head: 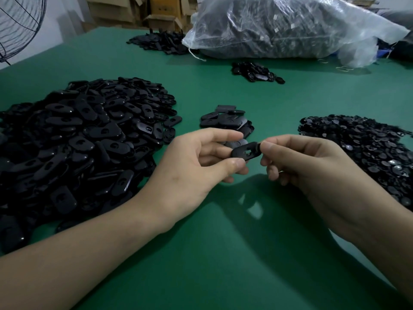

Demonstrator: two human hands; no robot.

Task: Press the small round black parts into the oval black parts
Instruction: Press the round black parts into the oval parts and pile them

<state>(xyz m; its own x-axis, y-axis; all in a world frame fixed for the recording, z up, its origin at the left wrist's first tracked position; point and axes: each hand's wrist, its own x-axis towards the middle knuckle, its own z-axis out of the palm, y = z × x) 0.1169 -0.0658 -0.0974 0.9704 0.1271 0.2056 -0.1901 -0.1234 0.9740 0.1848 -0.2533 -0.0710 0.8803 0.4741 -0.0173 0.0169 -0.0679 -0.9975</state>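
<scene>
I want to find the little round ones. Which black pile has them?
The pile of small round black plastic parts beside the right hand; the big left pile holds oval black parts.

You have a bulging clear plastic bag [290, 27] on the green table [223, 253], cardboard boxes [161, 16] behind it, a wire fan [17, 25] far left of it

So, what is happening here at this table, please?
A person works at a green table, putting small black plastic parts together. The left hand holds one oval black part above the table, and the right hand pinches its other end. Whether a round part is already in it, I cannot tell. A big pile of oval parts lies to the left, a pile of small round parts to the right.
</scene>
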